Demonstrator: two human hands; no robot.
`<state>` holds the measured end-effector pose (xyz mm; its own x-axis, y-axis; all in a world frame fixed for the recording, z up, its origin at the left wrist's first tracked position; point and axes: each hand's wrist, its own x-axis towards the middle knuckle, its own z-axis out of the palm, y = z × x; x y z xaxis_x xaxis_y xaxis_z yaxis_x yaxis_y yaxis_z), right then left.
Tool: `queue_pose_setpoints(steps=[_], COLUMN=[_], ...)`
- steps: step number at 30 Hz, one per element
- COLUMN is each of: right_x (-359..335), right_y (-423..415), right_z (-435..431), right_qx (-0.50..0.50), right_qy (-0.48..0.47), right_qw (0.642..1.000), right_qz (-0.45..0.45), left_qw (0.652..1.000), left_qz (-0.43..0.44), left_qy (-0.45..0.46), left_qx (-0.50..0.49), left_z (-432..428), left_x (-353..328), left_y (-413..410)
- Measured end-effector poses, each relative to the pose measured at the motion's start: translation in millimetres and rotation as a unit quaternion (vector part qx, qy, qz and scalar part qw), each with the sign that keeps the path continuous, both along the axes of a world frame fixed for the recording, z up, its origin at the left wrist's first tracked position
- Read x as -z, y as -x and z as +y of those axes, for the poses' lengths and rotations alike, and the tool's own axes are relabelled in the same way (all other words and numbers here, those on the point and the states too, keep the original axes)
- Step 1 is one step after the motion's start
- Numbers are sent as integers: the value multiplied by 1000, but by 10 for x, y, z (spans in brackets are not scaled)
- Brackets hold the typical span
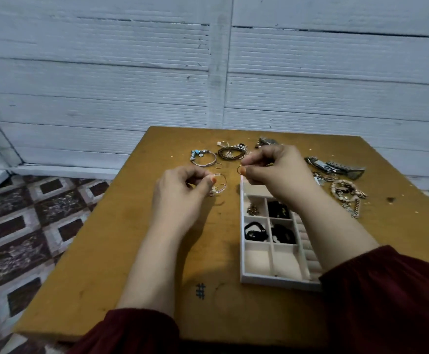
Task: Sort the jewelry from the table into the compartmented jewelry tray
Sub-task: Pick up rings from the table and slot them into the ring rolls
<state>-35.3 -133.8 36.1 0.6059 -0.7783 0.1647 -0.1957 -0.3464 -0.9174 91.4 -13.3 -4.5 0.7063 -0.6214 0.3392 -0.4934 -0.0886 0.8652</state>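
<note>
**A:** Jewelry first: what had the hands got hold of?

**B:** The left hand pinched a beaded hoop between thumb and fingertips, just left of the far end of the tray. The right hand pinched a thin ring over the tray's far left corner. Whether the hoop touched the surface I couldn't tell.

**A:** And the tray itself?

**B:** It lay flat on the wooden surface, partly under the right forearm. A small gold piece sat in a compartment on its left side. Black bands filled the next compartment toward the person, and more dark pieces lay in the two compartments alongside.

**A:** What was still loose?

**B:** Beyond the tray lay a charm bracelet with a blue bead, with brown bracelets just beside it. To the tray's right were a metal watch band and gold chain bracelets, well apart from both hands.
</note>
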Motion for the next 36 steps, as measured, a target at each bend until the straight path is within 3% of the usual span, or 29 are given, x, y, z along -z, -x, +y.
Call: queue_pose_setpoints(steps=[9,14,25,36], right_x=[34,133,224,253], right_y=[776,1024,1182,1167], right_z=[151,261,284,290], right_qx=[82,101,98,104], right_qy=[-23,-39,-43,-29], right_qw=[993,989,988,990], right_qz=[-82,-104,-108,-89], left_qw=[989,974,952,930], left_qz=[16,11,-14,-134], left_qy=[-50,-124,-243,-296], left_qx=[138,187,187,173], left_z=[42,84,220,174], left_x=[-133,-163,-150,-113], left_y=[519,678,699,765])
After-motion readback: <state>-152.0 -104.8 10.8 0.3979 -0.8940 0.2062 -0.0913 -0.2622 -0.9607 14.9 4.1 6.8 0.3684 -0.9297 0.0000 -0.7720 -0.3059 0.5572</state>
